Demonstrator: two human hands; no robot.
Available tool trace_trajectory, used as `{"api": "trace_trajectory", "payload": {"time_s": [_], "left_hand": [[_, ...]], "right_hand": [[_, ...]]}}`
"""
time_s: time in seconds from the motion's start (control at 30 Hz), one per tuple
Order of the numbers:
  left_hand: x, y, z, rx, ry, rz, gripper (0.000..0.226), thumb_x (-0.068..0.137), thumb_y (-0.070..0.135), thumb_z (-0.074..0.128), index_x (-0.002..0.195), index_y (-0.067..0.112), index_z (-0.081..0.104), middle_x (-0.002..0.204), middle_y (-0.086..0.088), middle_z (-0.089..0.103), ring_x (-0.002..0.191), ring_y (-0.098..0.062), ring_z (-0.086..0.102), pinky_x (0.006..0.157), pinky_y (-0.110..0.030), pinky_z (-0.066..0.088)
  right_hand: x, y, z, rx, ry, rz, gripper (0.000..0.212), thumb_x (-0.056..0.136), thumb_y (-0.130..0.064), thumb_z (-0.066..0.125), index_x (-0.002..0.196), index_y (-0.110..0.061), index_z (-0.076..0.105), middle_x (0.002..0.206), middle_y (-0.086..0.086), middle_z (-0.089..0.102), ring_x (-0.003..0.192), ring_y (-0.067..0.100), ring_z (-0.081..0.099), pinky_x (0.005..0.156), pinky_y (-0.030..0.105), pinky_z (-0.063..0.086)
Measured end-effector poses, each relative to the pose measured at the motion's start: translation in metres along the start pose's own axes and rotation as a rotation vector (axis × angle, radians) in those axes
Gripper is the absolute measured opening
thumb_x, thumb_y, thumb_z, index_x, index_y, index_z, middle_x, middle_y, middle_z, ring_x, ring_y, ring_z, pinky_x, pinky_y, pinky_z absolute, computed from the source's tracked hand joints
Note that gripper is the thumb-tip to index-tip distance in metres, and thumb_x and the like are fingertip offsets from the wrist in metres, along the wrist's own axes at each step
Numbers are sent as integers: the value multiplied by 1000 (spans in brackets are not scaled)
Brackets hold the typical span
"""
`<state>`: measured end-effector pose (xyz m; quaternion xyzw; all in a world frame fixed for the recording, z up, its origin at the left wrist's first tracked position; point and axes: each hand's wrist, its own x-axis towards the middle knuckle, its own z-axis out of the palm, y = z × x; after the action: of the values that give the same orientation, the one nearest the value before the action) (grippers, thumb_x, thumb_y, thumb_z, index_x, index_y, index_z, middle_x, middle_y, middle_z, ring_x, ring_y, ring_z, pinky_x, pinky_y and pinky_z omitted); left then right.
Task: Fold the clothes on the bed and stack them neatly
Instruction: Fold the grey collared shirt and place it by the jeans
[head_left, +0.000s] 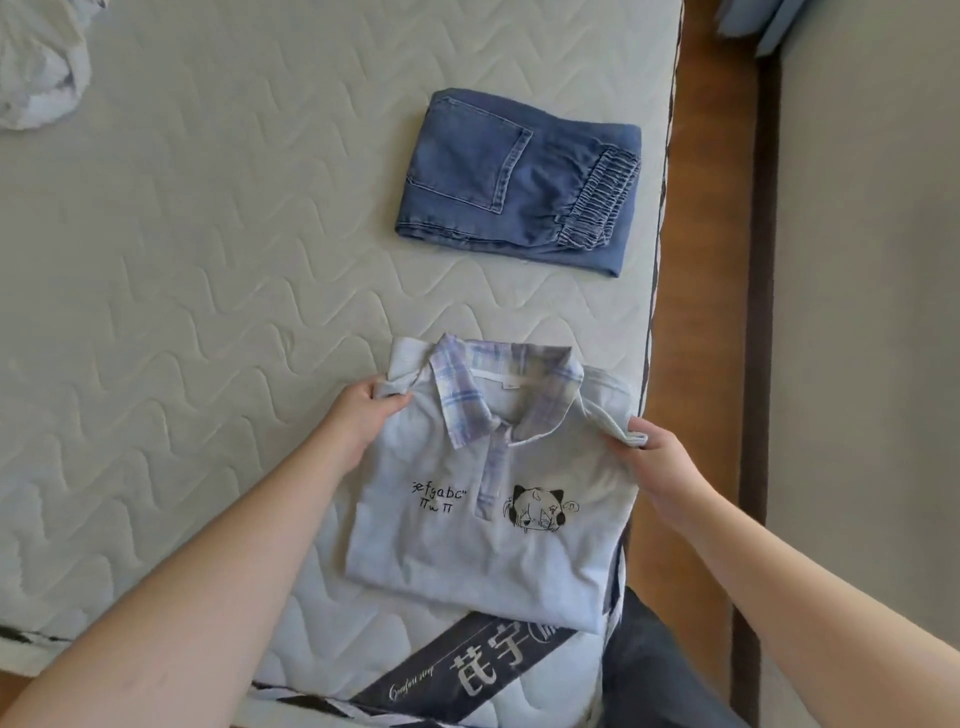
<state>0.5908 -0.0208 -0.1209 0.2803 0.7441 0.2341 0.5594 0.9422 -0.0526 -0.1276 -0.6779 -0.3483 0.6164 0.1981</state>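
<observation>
A folded pale blue polo shirt with a plaid collar and a black cartoon print lies at the near corner of the mattress. My left hand pinches its left shoulder beside the collar. My right hand pinches the right shoulder edge near the mattress side. Folded blue jeans sit farther back on the mattress, pocket up, apart from the shirt.
A crumpled white garment lies at the far left corner of the view. The mattress's right edge borders a wooden bed frame and the floor. A dark label band runs across the mattress's near corner.
</observation>
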Motion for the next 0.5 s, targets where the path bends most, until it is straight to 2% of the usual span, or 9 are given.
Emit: {"api": "trace_trajectory", "payload": {"time_s": [0.07, 0.13, 0.17, 0.23, 0.27, 0.33, 0.4, 0.43, 0.5], "left_hand": [[24, -8, 5, -2, -41, -81, 8, 90, 4, 67, 96, 10, 68, 92, -11, 70, 68, -8, 69, 67, -21, 53], [44, -8, 6, -25, -101, -159, 23, 88, 18, 72, 108, 7, 70, 103, -14, 73, 86, -22, 72, 83, -32, 55], [52, -4, 6, -44, -110, -186, 30, 86, 29, 74, 109, 10, 70, 103, -13, 74, 90, -24, 72, 86, -34, 55], [69, 7, 7, -69, -87, -209, 35, 85, 45, 72, 104, 17, 72, 94, -7, 77, 85, -20, 73, 78, -31, 57], [76, 12, 8, -81, -75, -206, 34, 86, 45, 71, 104, 16, 72, 90, -5, 77, 79, -19, 74, 71, -29, 57], [88, 18, 13, -76, -80, -165, 27, 90, 29, 70, 109, 8, 70, 89, -8, 75, 73, -20, 71, 68, -29, 57], [95, 22, 15, -19, -71, -89, 22, 91, 9, 68, 112, 4, 66, 90, -8, 73, 71, -15, 69, 70, -28, 54], [97, 24, 13, -8, -61, -48, 19, 90, 2, 66, 109, 5, 66, 85, -3, 74, 68, -10, 68, 69, -25, 55], [102, 29, 7, -27, -61, 14, 19, 90, -4, 63, 98, 13, 64, 74, 6, 73, 63, -3, 68, 65, -18, 54]], "right_hand": [[24, 2, 0, 5, -17, 63, 32, 77, -4, 57, 90, -27, 74, 69, -12, 69, 61, 6, 59, 51, 17, 42], [44, 6, 0, 120, -29, 149, 23, 81, -13, 71, 101, -21, 71, 81, -5, 75, 73, 13, 69, 57, 19, 50], [51, 7, 0, 171, -11, 185, 21, 83, -24, 76, 102, -20, 69, 87, -2, 76, 81, 15, 71, 63, 21, 53], [65, 7, 1, 167, 80, 250, 31, 79, -52, 75, 95, -26, 65, 94, -6, 72, 89, 13, 67, 74, 27, 50], [70, 6, 2, 144, 128, 263, 34, 78, -58, 74, 92, -28, 65, 94, -9, 67, 89, 11, 63, 76, 29, 49], [78, 6, 5, 147, 182, 238, 30, 82, -52, 72, 90, -24, 69, 86, -8, 67, 82, 11, 63, 70, 29, 49], [80, 4, 10, 168, 211, 147, 18, 86, -36, 71, 95, -20, 74, 80, 0, 71, 77, 17, 66, 68, 33, 51], [80, 2, 12, 182, 218, 89, 11, 87, -28, 70, 95, -22, 75, 84, 4, 73, 79, 18, 66, 70, 35, 52], [80, -2, 12, 235, 206, -9, 13, 88, -18, 67, 96, -26, 75, 94, 9, 74, 85, 19, 68, 77, 37, 54]]}}
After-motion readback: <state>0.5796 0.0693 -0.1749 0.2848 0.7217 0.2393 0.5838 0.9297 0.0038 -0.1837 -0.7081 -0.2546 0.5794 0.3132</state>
